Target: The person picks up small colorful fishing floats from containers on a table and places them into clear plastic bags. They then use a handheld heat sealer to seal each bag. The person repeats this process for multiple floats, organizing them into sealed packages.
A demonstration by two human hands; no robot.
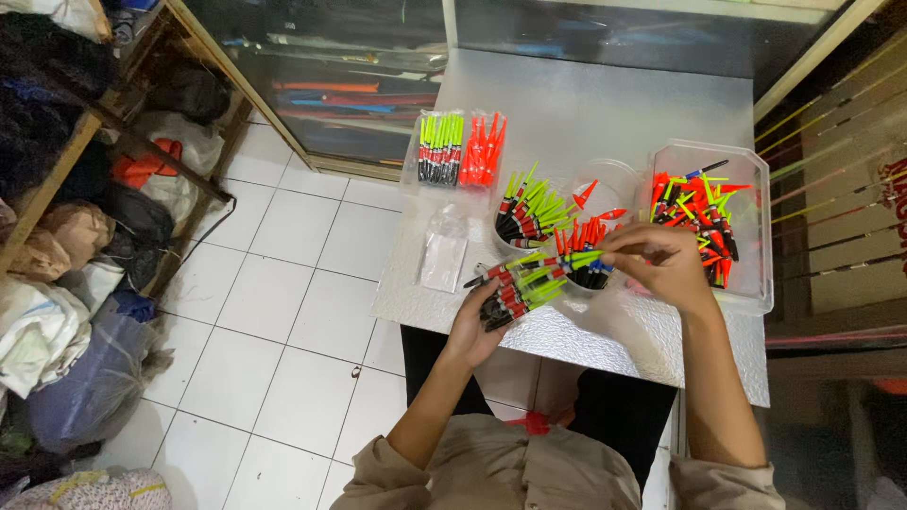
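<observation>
My left hand point(475, 329) grips a bundle of small fishing floats point(521, 287) with black bodies, red bands and neon green tips, held over the near edge of the silver table point(586, 104). My right hand point(659, 263) pinches the green tips of that bundle from the right. Behind my hands stand round clear cups, one with green-tipped floats point(531, 210) and one with orange-tipped floats point(588, 247). A clear rectangular tub point(751, 227) of mixed floats lies just right of my right hand.
Two packed bags of floats, one green point(440, 146) and one orange point(482, 149), lie at the table's back left. Empty clear bags point(444, 253) lie left of the cups. A glass display case point(350, 76) stands behind. Cloth bundles and sacks point(76, 283) crowd the left floor.
</observation>
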